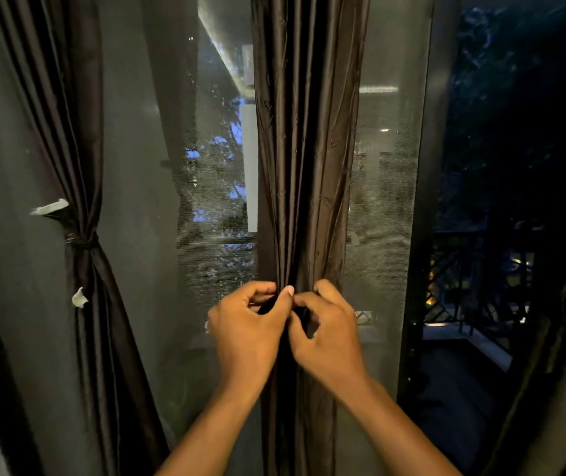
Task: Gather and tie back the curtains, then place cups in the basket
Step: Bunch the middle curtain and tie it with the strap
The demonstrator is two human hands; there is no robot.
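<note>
Head view: left hand (pixel 247 333) and right hand (pixel 326 333), fingers curled, each grip pinching the gathered middle curtain (pixel 305 149); left curtain (pixel 78 187) already tied.

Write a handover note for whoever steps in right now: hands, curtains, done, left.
Left hand: fingers curled, pinching at the gathered middle curtain.
Right hand: the same, thumbs meeting at the front; it looks like a tie is being fastened, but it is hard to make out.
Left curtain: already gathered and cinched with a tie.
A dark drape at the far right edge: state unclear.
Left: finish tying the middle curtain, then cups into the basket; neither is in view.
</note>
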